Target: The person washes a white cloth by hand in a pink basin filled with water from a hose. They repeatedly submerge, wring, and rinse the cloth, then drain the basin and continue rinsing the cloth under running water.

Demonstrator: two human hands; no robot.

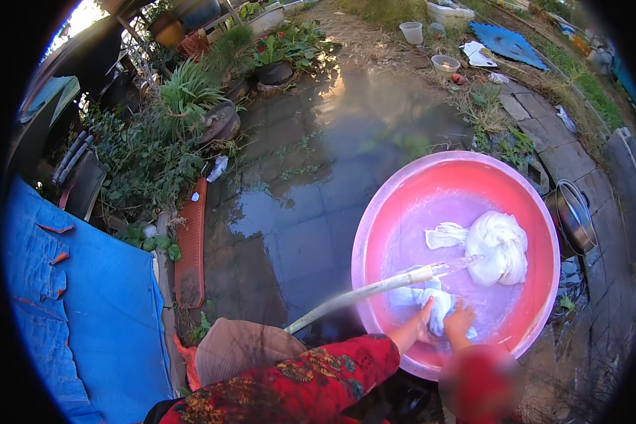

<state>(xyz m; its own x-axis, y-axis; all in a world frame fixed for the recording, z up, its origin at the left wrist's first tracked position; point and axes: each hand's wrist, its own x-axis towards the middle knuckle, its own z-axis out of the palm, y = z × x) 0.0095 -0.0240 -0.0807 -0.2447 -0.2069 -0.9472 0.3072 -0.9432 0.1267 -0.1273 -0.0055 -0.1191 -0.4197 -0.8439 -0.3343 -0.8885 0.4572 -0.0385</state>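
Observation:
A large pink plastic basin stands on the paving in front of me, with shallow water inside. At its lower side my left hand and my right hand grip a wet white cloth between them. Water runs from a pale hose that crosses the basin's left rim, its stream reaching a bundled white cloth at the right. A loose end of white fabric lies just left of that bundle.
A metal pot sits against the basin's right side. At the left are a blue sheet, a red ribbed board and potted plants. Wet paving spreads beyond the basin. Plastic tubs lie farther back.

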